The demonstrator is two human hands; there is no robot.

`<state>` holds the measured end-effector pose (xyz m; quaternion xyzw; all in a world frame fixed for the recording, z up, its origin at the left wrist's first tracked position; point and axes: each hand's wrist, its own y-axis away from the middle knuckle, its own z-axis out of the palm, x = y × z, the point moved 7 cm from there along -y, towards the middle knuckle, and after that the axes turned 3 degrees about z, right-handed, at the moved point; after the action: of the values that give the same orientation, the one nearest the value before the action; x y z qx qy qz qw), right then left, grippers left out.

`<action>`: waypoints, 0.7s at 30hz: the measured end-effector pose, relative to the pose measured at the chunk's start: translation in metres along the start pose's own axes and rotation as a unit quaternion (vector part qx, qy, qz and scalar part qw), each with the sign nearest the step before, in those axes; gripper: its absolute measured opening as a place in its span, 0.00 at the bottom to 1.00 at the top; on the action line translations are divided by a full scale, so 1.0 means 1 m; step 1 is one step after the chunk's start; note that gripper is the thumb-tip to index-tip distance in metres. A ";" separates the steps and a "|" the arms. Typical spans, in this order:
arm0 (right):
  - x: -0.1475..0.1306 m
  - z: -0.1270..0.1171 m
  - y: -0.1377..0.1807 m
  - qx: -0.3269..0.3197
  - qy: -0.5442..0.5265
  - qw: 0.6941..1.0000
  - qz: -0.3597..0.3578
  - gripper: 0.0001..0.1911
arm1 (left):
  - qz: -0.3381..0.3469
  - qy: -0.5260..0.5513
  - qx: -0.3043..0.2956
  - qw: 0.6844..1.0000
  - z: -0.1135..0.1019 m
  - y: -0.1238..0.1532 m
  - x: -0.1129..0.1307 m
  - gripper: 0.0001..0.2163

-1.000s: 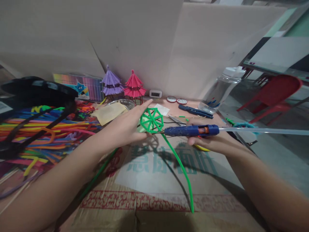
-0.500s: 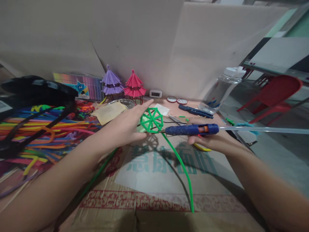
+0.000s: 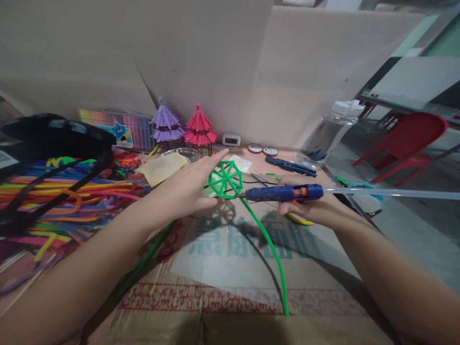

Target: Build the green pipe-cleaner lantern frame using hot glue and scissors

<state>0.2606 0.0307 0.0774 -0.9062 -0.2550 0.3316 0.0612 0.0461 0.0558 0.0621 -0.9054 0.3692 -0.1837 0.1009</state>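
Note:
My left hand [image 3: 187, 187] holds a green pipe-cleaner wheel frame [image 3: 226, 178] by its left rim between thumb and fingers, with the index finger stretched out. A long green pipe-cleaner tail [image 3: 269, 249] curves down from the frame over the cardboard. My right hand [image 3: 309, 208] is wrapped around a blue glue gun [image 3: 283, 192], whose nozzle touches the frame's right edge. A clear glue stick [image 3: 391, 193] sticks out of the gun's back to the right.
A heap of coloured pipe cleaners [image 3: 64, 196] and a black bag [image 3: 53, 134] fill the left. Purple [image 3: 166, 122] and pink [image 3: 199, 125] pagoda models, a metal dish [image 3: 181, 153], blue pliers [image 3: 291, 166], a water bottle [image 3: 328, 136] and a red chair [image 3: 409, 139] lie beyond. Cardboard [image 3: 233, 268] covers the table.
Almost nothing has moved; the glue gun and my right hand have shifted very slightly left and up against the frame.

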 end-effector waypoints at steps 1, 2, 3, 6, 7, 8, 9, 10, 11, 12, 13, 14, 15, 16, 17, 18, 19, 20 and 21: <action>-0.001 0.000 0.000 0.002 -0.001 1.000 -0.003 0.38 | 0.002 0.000 0.002 1.000 0.000 0.000 0.000 0.45; -0.001 0.000 0.000 0.003 -0.002 1.000 -0.005 0.38 | 0.005 -0.001 0.003 1.000 0.000 0.000 0.000 0.45; -0.002 0.000 -0.001 0.003 -0.003 1.000 -0.006 0.38 | 0.008 -0.002 0.005 1.000 0.000 0.001 0.000 0.45; -0.004 0.000 -0.001 0.003 -0.006 1.000 -0.007 0.38 | 0.014 -0.001 0.005 1.000 0.001 0.001 0.000 0.45; -0.004 0.000 -0.001 0.003 -0.008 1.000 -0.007 0.38 | 0.013 0.001 0.005 1.000 0.001 0.001 -0.001 0.45; -0.004 -0.001 -0.001 0.004 -0.012 1.000 -0.008 0.38 | 0.013 0.002 0.005 1.000 0.000 0.001 -0.001 0.45; -0.004 0.000 -0.001 0.003 -0.017 1.000 -0.010 0.38 | 0.011 0.003 0.005 1.000 0.000 0.001 -0.001 0.45; -0.003 0.000 -0.001 0.003 -0.022 1.000 -0.011 0.37 | 0.010 0.005 0.005 1.000 0.000 0.001 -0.001 0.45; -0.002 0.000 -0.001 0.003 -0.028 1.000 -0.012 0.37 | 0.009 0.006 0.005 1.000 0.000 0.001 -0.002 0.46; -0.001 0.000 0.000 0.005 -0.032 0.999 -0.014 0.36 | 0.009 0.008 0.005 1.000 0.000 0.001 -0.002 0.46; 0.001 0.000 0.000 0.006 -0.035 0.999 -0.014 0.36 | 0.009 0.009 0.006 1.000 0.000 0.001 -0.002 0.46; 0.002 0.000 0.001 0.006 -0.036 0.999 -0.015 0.35 | 0.009 0.011 0.006 1.000 0.000 0.001 -0.002 0.45; 0.003 0.000 0.001 0.008 -0.036 0.999 -0.016 0.35 | 0.009 0.012 0.006 1.000 0.000 0.000 -0.002 0.45; 0.003 0.000 0.002 0.009 -0.035 0.999 -0.019 0.35 | 0.008 0.012 0.006 1.000 0.001 0.000 -0.002 0.45; 0.003 0.000 0.002 0.009 -0.035 0.999 -0.021 0.35 | 0.008 0.013 0.007 1.000 0.001 0.000 -0.002 0.45; 0.003 0.000 0.002 0.008 -0.036 0.999 -0.022 0.35 | 0.008 0.013 0.007 1.000 0.001 0.000 -0.002 0.45; 0.002 0.000 0.002 0.007 -0.039 0.999 -0.024 0.35 | 0.008 0.014 0.007 1.000 0.001 0.000 -0.002 0.45; 0.002 0.000 0.001 0.007 -0.042 0.999 -0.022 0.35 | 0.006 0.016 0.007 1.000 0.001 0.000 -0.002 0.45; 0.002 0.000 0.001 0.006 -0.045 0.999 -0.018 0.35 | 0.004 0.017 0.007 1.000 0.001 0.000 -0.002 0.45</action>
<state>0.2624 0.0308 0.0763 -0.8852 -0.2718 0.3726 0.0609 0.0447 0.0575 0.0607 -0.8999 0.3733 -0.2015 0.1015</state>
